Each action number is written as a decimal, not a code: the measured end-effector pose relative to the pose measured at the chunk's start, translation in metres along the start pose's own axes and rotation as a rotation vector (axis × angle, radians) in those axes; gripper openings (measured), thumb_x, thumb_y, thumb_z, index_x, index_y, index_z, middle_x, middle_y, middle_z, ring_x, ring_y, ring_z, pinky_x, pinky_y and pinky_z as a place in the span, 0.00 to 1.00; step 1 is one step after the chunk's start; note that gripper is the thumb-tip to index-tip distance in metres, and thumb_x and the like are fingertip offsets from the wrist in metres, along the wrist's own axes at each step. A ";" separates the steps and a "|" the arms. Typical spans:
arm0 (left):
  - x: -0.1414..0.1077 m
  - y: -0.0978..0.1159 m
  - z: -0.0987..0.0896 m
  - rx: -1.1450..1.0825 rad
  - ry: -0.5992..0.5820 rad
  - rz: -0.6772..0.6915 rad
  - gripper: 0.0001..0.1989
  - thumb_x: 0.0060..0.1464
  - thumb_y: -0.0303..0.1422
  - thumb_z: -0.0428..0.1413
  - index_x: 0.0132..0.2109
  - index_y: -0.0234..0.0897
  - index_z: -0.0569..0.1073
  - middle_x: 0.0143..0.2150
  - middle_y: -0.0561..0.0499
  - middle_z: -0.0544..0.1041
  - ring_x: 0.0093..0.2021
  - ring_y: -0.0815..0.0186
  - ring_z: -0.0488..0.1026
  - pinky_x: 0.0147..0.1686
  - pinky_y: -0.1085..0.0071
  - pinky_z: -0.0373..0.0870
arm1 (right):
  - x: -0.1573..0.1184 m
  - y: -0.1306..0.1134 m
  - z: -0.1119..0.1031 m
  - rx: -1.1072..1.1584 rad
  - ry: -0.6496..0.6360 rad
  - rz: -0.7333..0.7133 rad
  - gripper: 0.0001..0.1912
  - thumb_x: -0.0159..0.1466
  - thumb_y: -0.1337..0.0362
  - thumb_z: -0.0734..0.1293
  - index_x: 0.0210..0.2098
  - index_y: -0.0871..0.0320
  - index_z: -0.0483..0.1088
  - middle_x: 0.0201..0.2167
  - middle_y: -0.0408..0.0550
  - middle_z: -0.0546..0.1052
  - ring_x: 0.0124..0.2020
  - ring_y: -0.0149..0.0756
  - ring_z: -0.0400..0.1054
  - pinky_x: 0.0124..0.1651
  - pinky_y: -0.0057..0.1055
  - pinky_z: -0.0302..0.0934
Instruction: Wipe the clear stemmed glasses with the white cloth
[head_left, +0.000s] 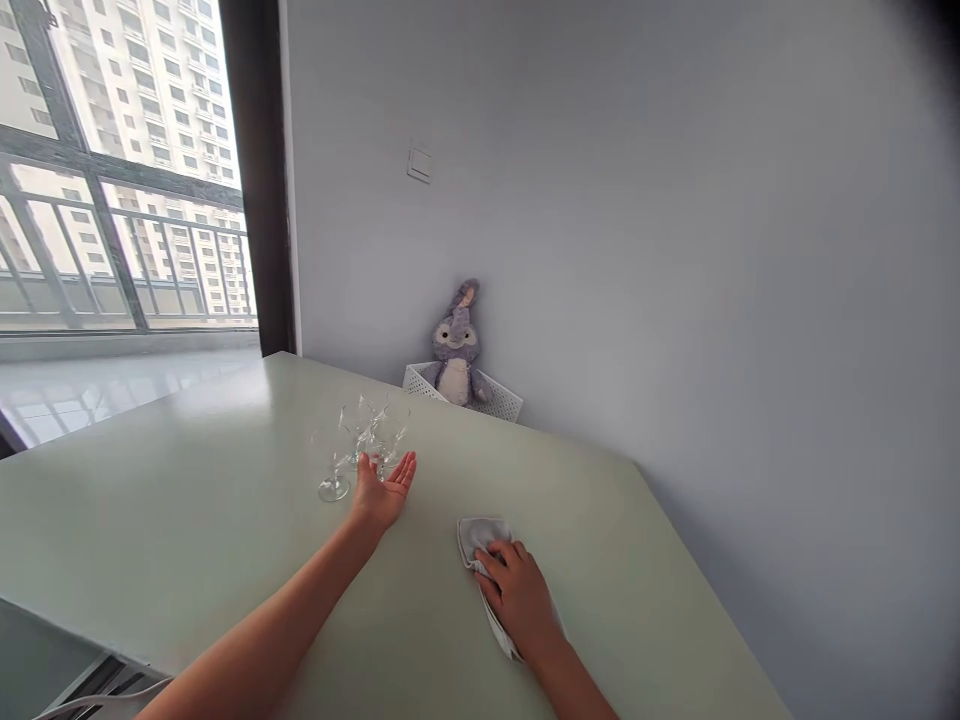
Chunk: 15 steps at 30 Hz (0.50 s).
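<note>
Grey cloth point(480, 535) lies on the pale green table point(427, 590) under the right hand point(517, 592), whose fingers are bent over it; whether they pinch it, I cannot tell. Farther off, the left hand point(382, 492) is open, palm up, fingers spread, by the clear stemmed glasses point(375, 430). Beyond them, a purple-grey plush toy point(455, 350) sits in a white perforated basket point(504, 398) against the wall point(600, 250).
</note>
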<state>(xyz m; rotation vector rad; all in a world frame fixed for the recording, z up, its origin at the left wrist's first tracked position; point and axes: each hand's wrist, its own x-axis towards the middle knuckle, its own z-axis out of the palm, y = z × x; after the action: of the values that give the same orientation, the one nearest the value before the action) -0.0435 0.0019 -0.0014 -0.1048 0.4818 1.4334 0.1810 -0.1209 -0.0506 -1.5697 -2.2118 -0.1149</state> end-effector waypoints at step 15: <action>-0.020 -0.027 0.011 0.164 -0.165 -0.080 0.08 0.49 0.30 0.56 0.35 0.34 0.63 0.41 0.42 0.71 0.43 0.60 0.73 0.39 0.68 0.74 | 0.014 0.041 -0.023 0.823 0.348 0.451 0.34 0.63 0.48 0.39 0.46 0.58 0.67 0.33 0.49 0.75 0.33 0.38 0.69 0.34 0.33 0.62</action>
<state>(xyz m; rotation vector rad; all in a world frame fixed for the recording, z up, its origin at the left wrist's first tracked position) -0.0158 -0.0162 0.0106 0.1235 0.4518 1.3072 0.2213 -0.1013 -0.0314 -1.3669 -1.3189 0.5424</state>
